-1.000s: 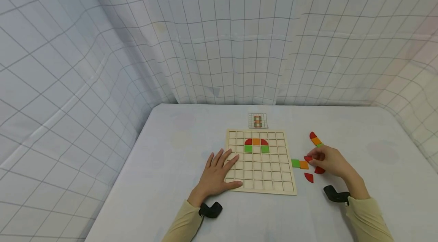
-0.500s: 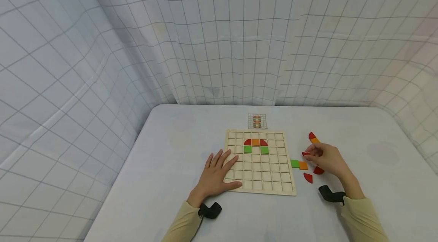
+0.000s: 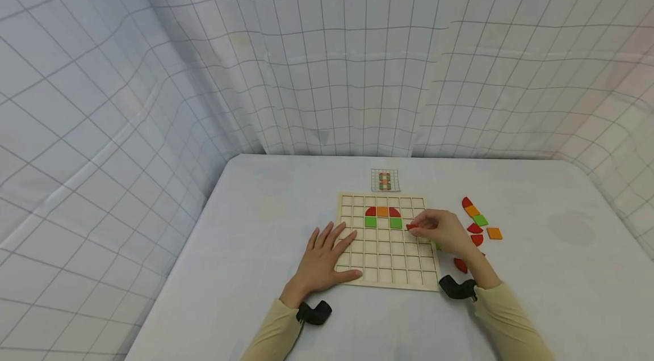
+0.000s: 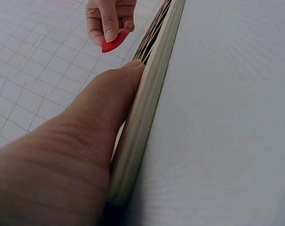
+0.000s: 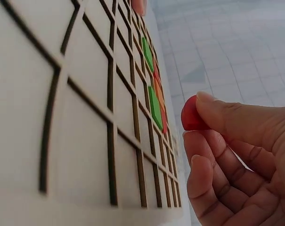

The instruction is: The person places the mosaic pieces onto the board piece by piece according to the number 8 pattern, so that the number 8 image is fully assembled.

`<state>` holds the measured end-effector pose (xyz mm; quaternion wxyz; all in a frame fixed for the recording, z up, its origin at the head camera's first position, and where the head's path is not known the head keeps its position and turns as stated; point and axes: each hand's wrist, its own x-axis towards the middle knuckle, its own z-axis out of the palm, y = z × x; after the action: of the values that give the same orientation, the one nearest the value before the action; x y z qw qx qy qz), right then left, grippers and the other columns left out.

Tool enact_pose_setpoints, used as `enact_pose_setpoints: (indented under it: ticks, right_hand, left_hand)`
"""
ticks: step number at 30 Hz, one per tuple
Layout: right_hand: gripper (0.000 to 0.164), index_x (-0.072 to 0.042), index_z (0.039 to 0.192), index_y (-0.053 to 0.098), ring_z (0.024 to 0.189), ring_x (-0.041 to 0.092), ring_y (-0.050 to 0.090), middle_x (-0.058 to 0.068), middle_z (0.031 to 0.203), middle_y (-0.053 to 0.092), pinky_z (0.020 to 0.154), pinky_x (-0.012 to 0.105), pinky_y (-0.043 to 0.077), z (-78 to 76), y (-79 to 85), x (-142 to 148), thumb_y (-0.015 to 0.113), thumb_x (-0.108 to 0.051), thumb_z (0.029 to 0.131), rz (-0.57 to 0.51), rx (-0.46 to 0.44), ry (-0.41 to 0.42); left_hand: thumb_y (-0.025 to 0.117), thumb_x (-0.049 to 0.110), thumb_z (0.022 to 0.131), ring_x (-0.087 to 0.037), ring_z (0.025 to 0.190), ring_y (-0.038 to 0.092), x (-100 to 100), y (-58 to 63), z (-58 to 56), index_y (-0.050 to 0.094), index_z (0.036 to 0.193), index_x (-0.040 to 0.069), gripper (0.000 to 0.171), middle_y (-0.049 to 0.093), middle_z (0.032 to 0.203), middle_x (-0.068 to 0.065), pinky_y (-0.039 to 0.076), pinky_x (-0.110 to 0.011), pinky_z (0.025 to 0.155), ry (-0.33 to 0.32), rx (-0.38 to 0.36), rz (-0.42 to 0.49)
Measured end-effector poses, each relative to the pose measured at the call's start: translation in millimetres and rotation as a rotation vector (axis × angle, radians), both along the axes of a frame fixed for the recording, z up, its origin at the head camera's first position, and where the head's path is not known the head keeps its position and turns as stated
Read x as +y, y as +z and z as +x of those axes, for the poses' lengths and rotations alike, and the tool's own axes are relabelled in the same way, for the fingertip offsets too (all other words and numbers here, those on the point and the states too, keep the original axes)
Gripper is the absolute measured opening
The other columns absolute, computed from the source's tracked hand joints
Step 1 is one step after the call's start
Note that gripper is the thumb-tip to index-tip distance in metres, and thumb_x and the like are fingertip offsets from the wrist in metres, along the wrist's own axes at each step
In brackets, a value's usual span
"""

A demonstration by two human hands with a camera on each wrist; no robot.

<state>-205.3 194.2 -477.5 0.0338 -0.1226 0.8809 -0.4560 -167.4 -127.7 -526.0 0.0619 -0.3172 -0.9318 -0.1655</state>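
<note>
Your right hand (image 3: 443, 231) has its fingers (image 5: 197, 143) closed in a pinch, thumb against fingertip, on a red quarter-circle tile (image 3: 411, 227). That tile is raised above the right part of the wooden grid board (image 3: 385, 276), apart from its surface, near the right-hand green square (image 3: 395, 223). Your left hand (image 3: 320, 267) lies with its fingers straight and spread wide, resting on the board's left side, the thumb along the near edge. Set into the board, you have an orange square (image 3: 382, 211) between two red corner tiles (image 3: 370, 212), with the right-hand green square below one and a left-hand green square (image 3: 370, 222) below the other. A small pattern card (image 3: 385, 180) lies on the worktop (image 3: 265, 225) just beyond the board. Off to your right, a slanting row of red, orange and green tiles (image 3: 472, 211) lies farthest away; nearer you are two loose red tiles (image 3: 477, 239), a loose orange square (image 3: 494, 233) beside them, and another red tile (image 3: 461, 265). A green tile (image 3: 437, 245), mostly hidden by your right hand, sits at the board's right edge.
</note>
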Motion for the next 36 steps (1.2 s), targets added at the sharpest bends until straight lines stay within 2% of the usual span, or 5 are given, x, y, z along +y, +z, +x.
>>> enact_pose_setpoints:
  ticks: [5,11,20,30,36]
  right_hand:
    - [0.017,-0.010,0.085,0.069,0.068,0.014,0.060,-0.004,0.077,0.064,0.062,0.027,0.049,-5.9,-5.7,-25.5,0.080,-0.022,0.078,-0.056,0.020,0.069]
    - [0.016,-0.010,0.085,0.071,0.067,0.014,0.060,-0.004,0.075,0.065,0.062,0.029,0.049,-9.8,-9.7,-54.3,0.080,-0.020,0.078,-0.093,-0.018,0.106]
    - [0.013,-0.009,0.079,0.071,0.063,0.012,0.058,-0.004,0.071,0.063,0.060,0.031,0.048,-12.1,-15.0,-82.1,0.081,-0.019,0.077,-0.052,-0.029,0.063]
    - [0.014,-0.009,0.077,0.070,0.061,0.013,0.055,-0.004,0.068,0.061,0.058,0.031,0.045,-10.7,-13.8,-89.0,0.081,-0.017,0.076,0.010,-0.063,-0.050]
    - [0.017,-0.010,0.072,0.069,0.061,0.014,0.054,-0.003,0.066,0.060,0.057,0.031,0.045,-9.8,-12.3,-89.2,0.083,-0.019,0.074,0.029,-0.059,-0.079]
  left_hand:
    - [0.049,0.069,0.085,-0.032,0.141,0.014,0.0,-0.4,-0.2,0.031,0.150,0.022,0.083,0.022,0.155,-0.006,0.008,-0.054,0.109,0.006,-0.003,-0.019]
    - [0.053,0.067,0.084,-0.032,0.141,0.013,1.8,2.8,0.2,0.031,0.150,0.022,0.083,0.022,0.155,-0.007,0.008,-0.054,0.109,0.016,-0.028,-0.028]
    - [0.058,0.063,0.083,-0.033,0.140,0.017,2.4,8.1,2.1,0.034,0.149,0.021,0.082,0.026,0.153,-0.008,0.010,-0.055,0.109,0.015,-0.026,-0.030]
    - [0.059,0.062,0.082,-0.033,0.140,0.016,2.7,8.5,2.3,0.033,0.149,0.020,0.083,0.025,0.153,-0.008,0.009,-0.055,0.109,0.016,-0.037,-0.022]
    - [0.057,0.064,0.083,-0.033,0.140,0.017,3.0,5.8,1.2,0.034,0.149,0.020,0.083,0.026,0.153,-0.009,0.010,-0.056,0.109,0.016,-0.019,-0.025]
